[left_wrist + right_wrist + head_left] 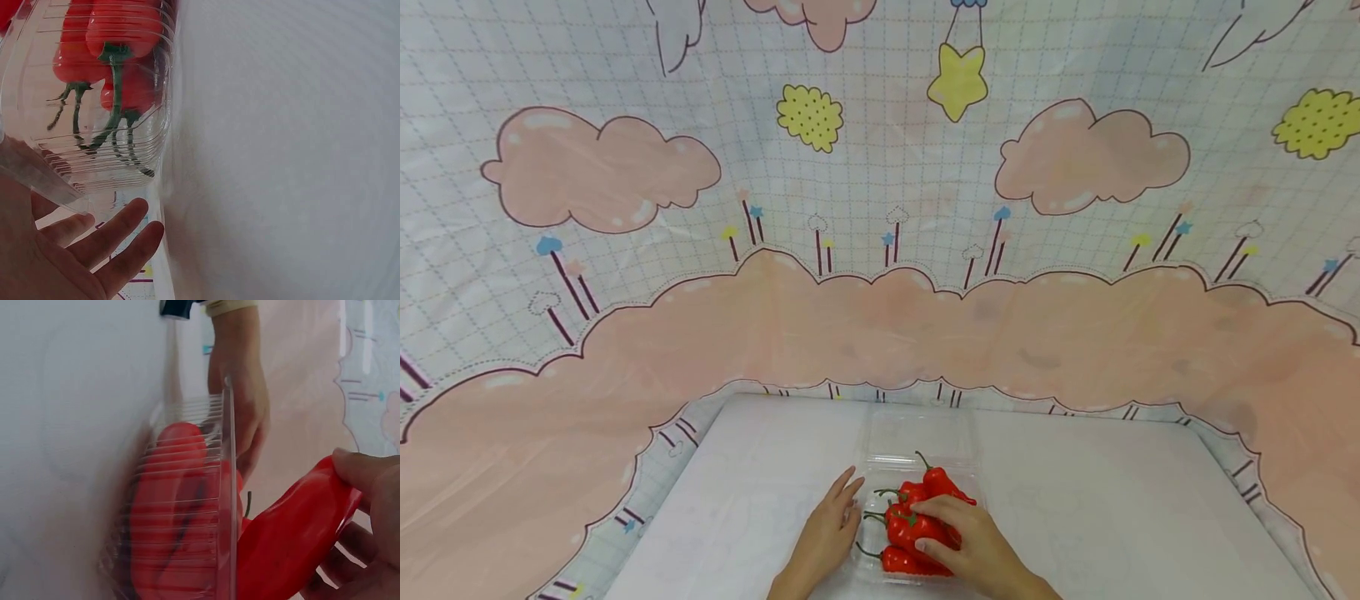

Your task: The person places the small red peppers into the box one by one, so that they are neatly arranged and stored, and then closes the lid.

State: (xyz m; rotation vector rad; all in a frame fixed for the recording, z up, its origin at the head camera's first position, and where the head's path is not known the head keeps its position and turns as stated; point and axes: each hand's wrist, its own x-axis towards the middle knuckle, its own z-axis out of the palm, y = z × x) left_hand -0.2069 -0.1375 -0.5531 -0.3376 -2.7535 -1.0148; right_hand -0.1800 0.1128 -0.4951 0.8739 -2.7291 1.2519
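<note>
Several red peppers point(904, 560) with green stems lie in a clear plastic clamshell box point(106, 178). My right hand point(973, 537) grips one red pepper point(290, 540) at the top of the pile, its thumb on one side and fingers on the other. In the right wrist view, that pepper shows above the box's rim. Beside the box's left wall, my left hand point(829, 525) holds its fingers spread and nearly straight. Whether the left hand touches the wall cannot be told. Ribbed plastic blurs the lower peppers.
The box's clear lid point(921, 435) lies folded back, away from me. Under everything is a white tabletop point(1097, 500). Behind it hangs a cloth point(880, 333) printed with pink clouds and stars, which also shows along the table's sides.
</note>
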